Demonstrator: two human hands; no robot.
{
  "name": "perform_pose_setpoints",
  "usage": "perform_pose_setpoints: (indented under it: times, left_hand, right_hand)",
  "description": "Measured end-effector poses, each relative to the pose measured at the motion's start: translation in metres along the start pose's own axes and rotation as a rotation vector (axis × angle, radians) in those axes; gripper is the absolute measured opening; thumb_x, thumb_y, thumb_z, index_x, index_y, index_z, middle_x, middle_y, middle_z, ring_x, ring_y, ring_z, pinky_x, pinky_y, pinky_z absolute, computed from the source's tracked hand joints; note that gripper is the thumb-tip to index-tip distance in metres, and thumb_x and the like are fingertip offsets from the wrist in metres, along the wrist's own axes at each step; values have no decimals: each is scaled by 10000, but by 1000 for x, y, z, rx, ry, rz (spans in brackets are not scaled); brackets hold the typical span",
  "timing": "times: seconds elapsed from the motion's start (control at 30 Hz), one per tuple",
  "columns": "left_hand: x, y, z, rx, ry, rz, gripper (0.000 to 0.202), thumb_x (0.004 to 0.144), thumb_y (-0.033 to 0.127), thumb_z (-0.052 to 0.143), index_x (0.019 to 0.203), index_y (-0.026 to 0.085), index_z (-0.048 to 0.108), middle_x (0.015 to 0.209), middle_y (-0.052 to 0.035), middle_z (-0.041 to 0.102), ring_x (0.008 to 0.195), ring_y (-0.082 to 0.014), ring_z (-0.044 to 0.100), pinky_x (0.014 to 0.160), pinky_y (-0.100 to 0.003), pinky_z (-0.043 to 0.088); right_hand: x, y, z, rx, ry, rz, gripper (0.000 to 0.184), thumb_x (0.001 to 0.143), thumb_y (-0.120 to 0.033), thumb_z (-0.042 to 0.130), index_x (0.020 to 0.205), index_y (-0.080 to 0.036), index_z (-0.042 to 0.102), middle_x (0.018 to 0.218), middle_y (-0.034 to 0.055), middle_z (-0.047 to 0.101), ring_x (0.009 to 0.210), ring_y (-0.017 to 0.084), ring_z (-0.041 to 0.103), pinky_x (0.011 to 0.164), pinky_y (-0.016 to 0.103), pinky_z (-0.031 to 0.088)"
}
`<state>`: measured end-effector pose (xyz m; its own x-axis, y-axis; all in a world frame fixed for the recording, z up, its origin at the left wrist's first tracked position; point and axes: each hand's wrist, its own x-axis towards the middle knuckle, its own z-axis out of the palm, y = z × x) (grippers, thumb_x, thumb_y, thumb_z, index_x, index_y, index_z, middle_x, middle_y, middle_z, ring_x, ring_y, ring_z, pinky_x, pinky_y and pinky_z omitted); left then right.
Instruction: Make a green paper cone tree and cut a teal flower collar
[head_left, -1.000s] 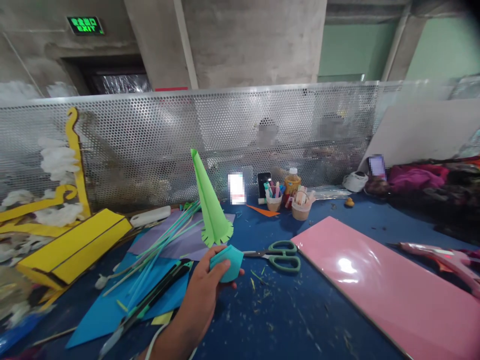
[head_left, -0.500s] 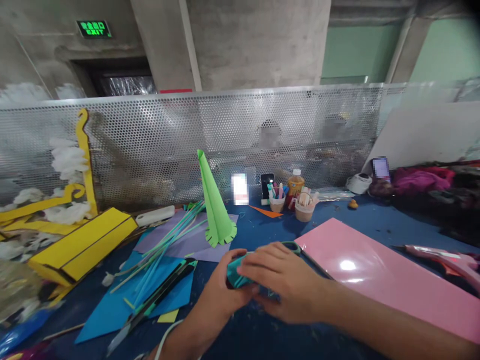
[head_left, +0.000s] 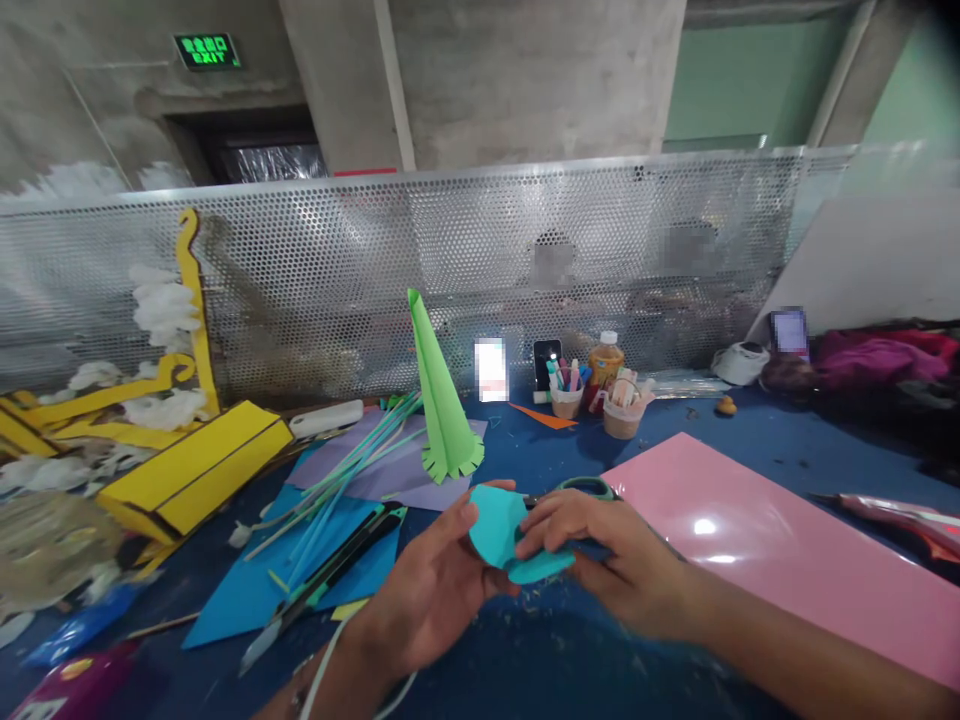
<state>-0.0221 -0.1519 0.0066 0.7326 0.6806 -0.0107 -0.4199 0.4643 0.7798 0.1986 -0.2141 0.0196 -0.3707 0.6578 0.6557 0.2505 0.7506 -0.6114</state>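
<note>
Both my hands hold a small teal paper piece point(head_left: 501, 530) above the blue table point(head_left: 555, 640). My left hand point(head_left: 431, 590) cups it from the left, fingers curled on its edge. My right hand point(head_left: 600, 545) pinches its right side, thumb on top. Just behind my right hand lie green-handled scissors point(head_left: 583, 487), partly hidden. A tall green paper cone point(head_left: 442, 410) with a fringed base stands upright beyond my hands.
A large pink sheet point(head_left: 757, 560) lies to the right. Left are blue paper point(head_left: 247, 590), a utility knife point(head_left: 330, 570), thin teal sticks point(head_left: 352, 460) and a yellow box point(head_left: 195, 480). Cups of markers point(head_left: 566, 395) and a bottle point(head_left: 604, 360) stand by the perforated metal screen point(head_left: 315, 270).
My right hand came in from the right and joined my left on the teal piece. The piece now shows opened and flatter between both hands. The view shifted slightly left.
</note>
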Motion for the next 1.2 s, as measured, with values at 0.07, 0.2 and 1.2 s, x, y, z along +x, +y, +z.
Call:
perform_pose_setpoints:
  times: [0.07,0.2,1.2]
  left_hand:
    - [-1,-3,-1,31,-28,18,486,912,529,722,1281,216,685,1090,-86,717,925,-222,665,774,-349,552]
    - [-2,-6,0,94,-84,49,557,891,596,718,1270,188,704,1088,-108,730,961,-243,672,834,-376,544]
    - [-6,-17,0,1097,167,492,710,693,231,904,1358,275,660,1330,-125,675,1246,-388,587,1109,-491,406]
  right_hand:
    - [-1,2,2,107,89,90,192,947,-89,617,1040,-250,666,1022,45,785,981,182,728,876,362,581]
    - [1,6,4,451,201,314,260,737,-210,912,802,-223,660,822,5,767,746,164,716,657,271,568]
    - [3,-10,17,-345,-1,155,112,957,-321,644,948,-217,684,1018,76,757,975,258,683,884,393,490]
